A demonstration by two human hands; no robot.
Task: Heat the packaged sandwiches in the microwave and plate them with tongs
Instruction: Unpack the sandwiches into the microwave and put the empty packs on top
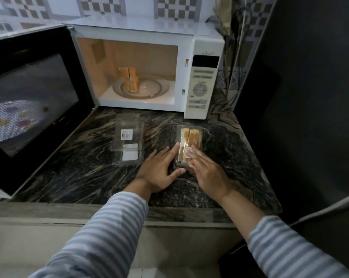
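A clear plastic pack with a sandwich (189, 137) inside lies on the dark marbled counter (79, 167) in front of the microwave. My left hand (159, 167) lies against the pack's left side with straight fingers, its thumb at the near end. My right hand (207, 171) rests with straight fingers on top of the pack's near end. To the left lies an empty clear pack (128, 141) with white labels. A white microwave (149, 69) stands with its door (33, 105) swung wide to the left. Inside, an unwrapped sandwich (131, 79) stands upright on the glass turntable (155, 89).
The microwave's control panel (201, 85) is on its right side. A dark tall surface (299, 97) closes off the right. Cables (235, 57) hang behind the microwave's right corner. The counter's front edge (109, 213) runs just under my forearms.
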